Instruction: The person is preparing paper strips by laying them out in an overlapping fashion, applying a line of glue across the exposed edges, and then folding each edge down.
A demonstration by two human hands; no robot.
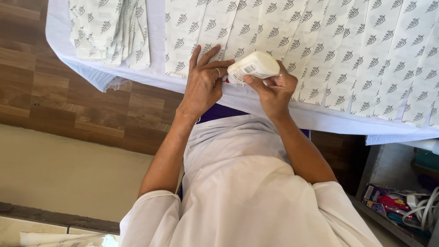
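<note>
While left hand steadies, right hand grips bottle.

A white-covered table runs across the upper part of the view, its cloth hanging over the near edge and fraying at one corner. Beside it lies a floor of brown wood-pattern planks, which gives way to a plain beige surface bordered by a dark grey strip and a pale tile at the frame's bottom corner. On the opposite side, a low grey shelf holds a colourful box and coiled white cables. Soft, even daylight falls over the scene, casting only faint shadows.
</note>
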